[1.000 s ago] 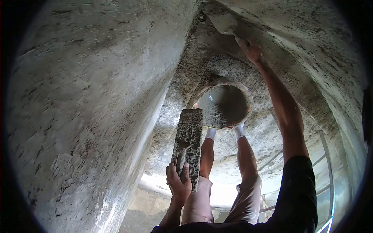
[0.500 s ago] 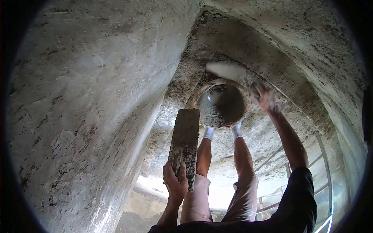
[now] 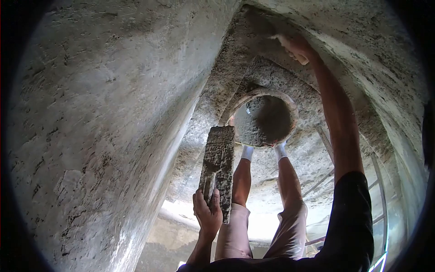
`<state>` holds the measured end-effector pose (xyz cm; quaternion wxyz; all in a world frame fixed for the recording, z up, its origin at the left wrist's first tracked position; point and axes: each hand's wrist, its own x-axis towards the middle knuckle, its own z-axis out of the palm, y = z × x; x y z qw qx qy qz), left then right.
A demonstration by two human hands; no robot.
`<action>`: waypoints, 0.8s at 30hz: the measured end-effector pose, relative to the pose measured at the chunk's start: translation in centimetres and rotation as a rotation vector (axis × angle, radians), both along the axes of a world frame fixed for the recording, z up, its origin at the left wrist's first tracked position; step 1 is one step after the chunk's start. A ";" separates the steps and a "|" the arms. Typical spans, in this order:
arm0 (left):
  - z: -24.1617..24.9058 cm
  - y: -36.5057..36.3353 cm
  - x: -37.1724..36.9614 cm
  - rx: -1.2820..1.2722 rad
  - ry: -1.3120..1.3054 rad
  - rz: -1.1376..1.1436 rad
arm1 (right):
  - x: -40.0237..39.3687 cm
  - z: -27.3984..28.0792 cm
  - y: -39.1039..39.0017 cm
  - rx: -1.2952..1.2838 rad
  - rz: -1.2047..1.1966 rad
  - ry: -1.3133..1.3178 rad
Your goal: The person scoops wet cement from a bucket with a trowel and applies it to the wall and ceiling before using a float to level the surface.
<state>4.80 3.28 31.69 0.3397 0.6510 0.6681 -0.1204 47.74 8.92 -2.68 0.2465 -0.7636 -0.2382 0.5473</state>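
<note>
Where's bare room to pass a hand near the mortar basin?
Rough surface between mortar basin and right forearm; also between the shins. Crowded: basin's lower left, where the float in the left hand meets it in view. Depth unclear.

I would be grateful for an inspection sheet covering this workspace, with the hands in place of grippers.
Surface: rough, patchy grey floor
Job's things: tub holding wet-looking grey mortar; float, face caked; trowel, blade too dark to make out
Clutter: nothing seen
Hands: left hand grips the float's handle; right hand grips the trowel's handle, beyond the tub
Cables: nothing seen
Surroundings: rough left wall; metal bars at lower right
</note>
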 end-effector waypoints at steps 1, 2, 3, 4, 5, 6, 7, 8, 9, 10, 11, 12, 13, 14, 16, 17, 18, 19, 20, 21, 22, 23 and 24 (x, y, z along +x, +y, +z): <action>0.0 0.0 0.1 -0.022 0.002 0.015 | 0.2 0.5 0.1 0.016 -0.098 0.020; -0.2 0.0 -0.1 -0.024 0.003 0.009 | 0.4 1.0 0.0 0.014 -0.103 0.020; -0.5 -0.2 -0.4 0.030 0.011 -0.054 | 0.6 1.7 -0.5 0.008 -0.097 0.067; -0.7 -0.3 -0.6 0.085 0.018 -0.114 | 0.2 2.9 -0.7 0.004 -0.086 0.114; -0.6 -0.1 -0.3 0.071 0.019 -0.110 | -0.3 3.3 -1.4 0.003 -0.088 0.112; -0.3 0.0 -0.1 0.068 0.020 -0.108 | -1.0 3.4 -2.2 -0.017 -0.059 0.086; -0.2 0.2 0.0 0.055 0.019 -0.099 | -1.5 3.7 -3.0 -0.035 -0.030 0.056; -0.3 0.3 0.1 0.045 0.018 -0.090 | -1.9 4.1 -3.9 -0.033 -0.030 0.054; -0.2 0.4 0.2 0.043 0.018 -0.091 | -2.2 4.5 -5.2 -0.045 -0.041 0.009; -0.2 0.6 0.1 0.055 0.004 -0.101 | -2.2 4.4 -6.3 -0.056 -0.053 -0.035; -0.2 0.7 0.1 0.070 -0.010 -0.111 | -1.8 2.8 -7.7 -0.053 -0.053 -0.034; -0.3 0.9 0.1 0.072 -0.009 -0.109 | -1.4 0.4 -9.4 0.014 -0.026 -0.240; -0.3 1.0 0.0 0.061 -0.006 -0.088 | -1.1 -1.1 -10.3 0.078 0.001 -0.445; -0.4 1.1 -0.1 0.046 -0.003 -0.068 | -1.0 0.1 -9.1 0.072 0.001 -0.444; -0.6 1.1 -0.1 0.032 0.015 -0.058 | 0.0 2.4 -5.4 -0.060 -0.007 -0.199; -0.7 1.1 -0.2 0.022 0.038 -0.049 | 0.2 2.7 -3.0 -0.115 0.048 -0.231; -0.7 1.2 -0.2 0.020 0.047 -0.052 | 0.7 -0.3 -1.7 0.070 0.090 -0.383; -0.8 1.1 -0.1 0.020 0.048 -0.054 | 1.1 -3.2 -0.3 0.240 0.136 -0.559; -0.8 1.1 -0.1 0.022 0.050 -0.058 | 0.6 -4.4 0.3 0.458 0.140 -0.687; -0.9 1.0 -0.4 0.047 0.020 -0.073 | 0.2 -5.5 0.9 0.662 0.151 -0.840; -1.0 1.0 -0.5 0.048 0.005 -0.073 | -0.1 -2.4 2.1 0.259 0.130 -0.469; -0.8 0.7 -0.6 0.066 0.011 -0.100 | -0.4 0.8 3.3 -0.206 0.151 -0.210; -1.1 0.6 -0.6 0.097 0.003 -0.125 | -1.0 -0.1 3.3 -0.194 0.075 -0.196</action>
